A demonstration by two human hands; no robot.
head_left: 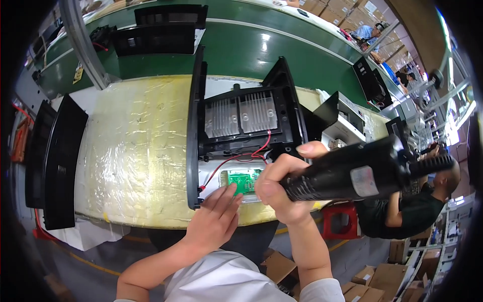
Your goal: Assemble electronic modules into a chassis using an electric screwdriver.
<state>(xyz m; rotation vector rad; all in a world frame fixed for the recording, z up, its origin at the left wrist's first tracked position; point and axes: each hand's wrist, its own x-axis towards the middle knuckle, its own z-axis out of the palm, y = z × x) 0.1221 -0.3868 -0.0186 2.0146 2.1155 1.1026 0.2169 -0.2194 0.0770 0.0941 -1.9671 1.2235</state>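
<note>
My right hand (pixel 287 189) is wrapped round a black, cylindrical electric screwdriver (pixel 347 171), with a ribbed cable end pointing right. The screwdriver's tip is hidden behind the hand. My left hand (pixel 215 214) reaches in from below, its fingers close together at the lower left edge of a green circuit board (pixel 239 182). This board lies in the near side of a black housing (pixel 195 126). Two finned metal heat sinks (pixel 240 115) sit inside the housing, beyond the board. Red and black wires (pixel 236 157) run between heat sinks and board.
The bench is covered in yellowish film (pixel 133 146). Black panels (pixel 63 161) stand at its left end, and more panels (pixel 156 39) stand on the green conveyor (pixel 241 45). A metal box (pixel 344 118) is to the right. A co-worker (pixel 427 206) sits beyond a red stool (pixel 338 220); cardboard boxes are below.
</note>
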